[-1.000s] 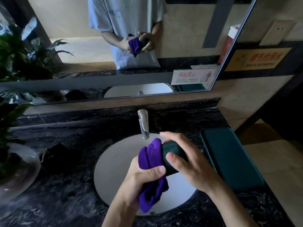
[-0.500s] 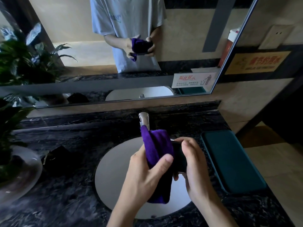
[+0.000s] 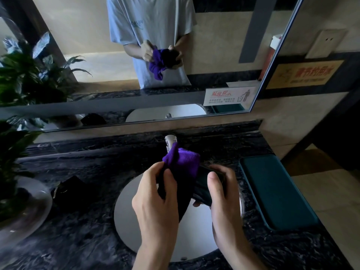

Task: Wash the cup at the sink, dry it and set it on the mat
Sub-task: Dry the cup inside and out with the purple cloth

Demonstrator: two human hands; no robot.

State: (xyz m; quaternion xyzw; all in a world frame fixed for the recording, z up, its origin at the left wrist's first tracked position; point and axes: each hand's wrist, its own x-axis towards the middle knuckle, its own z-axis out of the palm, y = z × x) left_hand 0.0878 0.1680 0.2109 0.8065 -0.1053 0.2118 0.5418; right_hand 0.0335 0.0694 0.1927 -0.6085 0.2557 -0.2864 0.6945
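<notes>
Both hands (image 3: 187, 193) have turned, purple cloth (image 3: 182, 162) bunched over cup (image 3: 203, 187).

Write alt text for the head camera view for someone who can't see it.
Over a white sink, the left hand rubs a purple cloth on a dark cup gripped by the right hand. A green mat lies to the right.

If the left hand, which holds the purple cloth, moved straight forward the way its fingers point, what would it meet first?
Probably the faucet: the left hand points up and away over the sink, its cloth already overlapping the spout in view. Depth is unclear.
</notes>
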